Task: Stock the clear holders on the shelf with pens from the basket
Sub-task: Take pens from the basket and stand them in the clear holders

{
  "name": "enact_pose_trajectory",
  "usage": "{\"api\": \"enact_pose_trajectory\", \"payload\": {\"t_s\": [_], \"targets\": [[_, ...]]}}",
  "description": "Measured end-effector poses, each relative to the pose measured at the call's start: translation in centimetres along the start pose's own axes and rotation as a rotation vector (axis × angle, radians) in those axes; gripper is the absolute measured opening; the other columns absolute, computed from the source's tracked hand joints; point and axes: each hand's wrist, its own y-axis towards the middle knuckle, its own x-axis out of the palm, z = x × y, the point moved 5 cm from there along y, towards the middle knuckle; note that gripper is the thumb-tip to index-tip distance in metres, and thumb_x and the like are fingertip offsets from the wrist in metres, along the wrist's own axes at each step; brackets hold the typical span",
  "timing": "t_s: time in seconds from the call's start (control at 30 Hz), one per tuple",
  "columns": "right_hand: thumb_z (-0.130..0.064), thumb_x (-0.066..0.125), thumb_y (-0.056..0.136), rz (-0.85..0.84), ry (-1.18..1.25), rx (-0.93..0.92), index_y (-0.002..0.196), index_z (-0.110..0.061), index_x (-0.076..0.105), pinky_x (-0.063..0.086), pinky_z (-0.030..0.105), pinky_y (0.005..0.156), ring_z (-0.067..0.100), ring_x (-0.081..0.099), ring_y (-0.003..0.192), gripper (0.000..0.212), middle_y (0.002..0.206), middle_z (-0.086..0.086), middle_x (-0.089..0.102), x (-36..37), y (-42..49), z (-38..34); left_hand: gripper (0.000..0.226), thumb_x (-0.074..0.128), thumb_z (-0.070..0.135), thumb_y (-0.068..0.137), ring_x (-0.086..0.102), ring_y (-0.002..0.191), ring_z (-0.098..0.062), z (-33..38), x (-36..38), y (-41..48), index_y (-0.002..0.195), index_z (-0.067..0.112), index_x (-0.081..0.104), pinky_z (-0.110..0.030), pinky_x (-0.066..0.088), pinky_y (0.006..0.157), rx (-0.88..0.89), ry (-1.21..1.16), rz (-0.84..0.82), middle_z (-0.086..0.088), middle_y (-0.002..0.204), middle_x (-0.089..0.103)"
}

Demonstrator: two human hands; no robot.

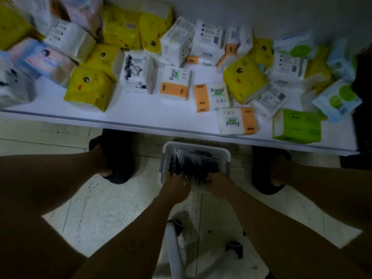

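Observation:
A white basket (225, 153) sits on the tiled floor between my feet, filled with several dark pens (193, 164). My left hand (174, 188) and my right hand (220, 185) both reach into its near end, fingers curled down among the pens. A bunch of pens shows between the two hands, and both hands seem to grip it, though the fingertips are hidden and the frame is dim. No clear holders are in view.
A low white shelf (141, 115) runs across above the basket, covered with several tissue packs in yellow, orange, green and white. My feet in dark slippers (116, 158) flank the basket. A white stool leg with black casters (175, 248) stands below my hands.

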Motion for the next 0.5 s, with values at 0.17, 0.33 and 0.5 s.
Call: {"api": "enact_pose_trajectory", "payload": {"t_s": [0.17, 0.33, 0.5], "targets": [[-0.014, 0.051, 0.092, 0.039, 0.056, -0.003, 0.105, -0.018, 0.057, 0.033, 0.026, 0.083, 0.020, 0.042, 0.097, 0.014, 0.125, 0.017, 0.054, 0.3, 3.1, -0.4, 0.024, 0.048, 0.020, 0.097, 0.052, 0.067, -0.015, 0.5, -0.7, 1.1, 0.089, 0.004, 0.064, -0.023, 0.043, 0.059, -0.021, -0.040, 0.051, -0.010, 0.080, 0.063], [-0.033, 0.043, 0.098, -0.089, -0.130, 0.025, 0.144, -0.013, 0.040, 0.036, 0.042, 0.108, 0.035, 0.037, 0.131, 0.049, 0.147, 0.013, 0.037, 2.4, 4.3, -0.2, 0.023, 0.047, 0.019, 0.098, 0.058, 0.083, -0.018, -0.1, 0.1, 0.9, 0.102, 0.006, 0.065, -0.020, 0.043, 0.065, -0.002, -0.057, 0.038, -0.010, 0.099, 0.067], [-0.047, 0.055, 0.091, -0.083, -0.101, 0.017, 0.137, -0.014, 0.049, 0.043, 0.044, 0.103, 0.031, 0.046, 0.123, 0.057, 0.134, 0.008, 0.048, 2.5, 4.2, -0.1, 0.034, 0.050, 0.025, 0.097, 0.058, 0.110, -0.024, -0.4, 1.9, 0.7, 0.126, 0.009, 0.058, -0.035, 0.048, 0.095, -0.011, -0.054, -0.016, -0.011, 0.125, 0.060]]}}
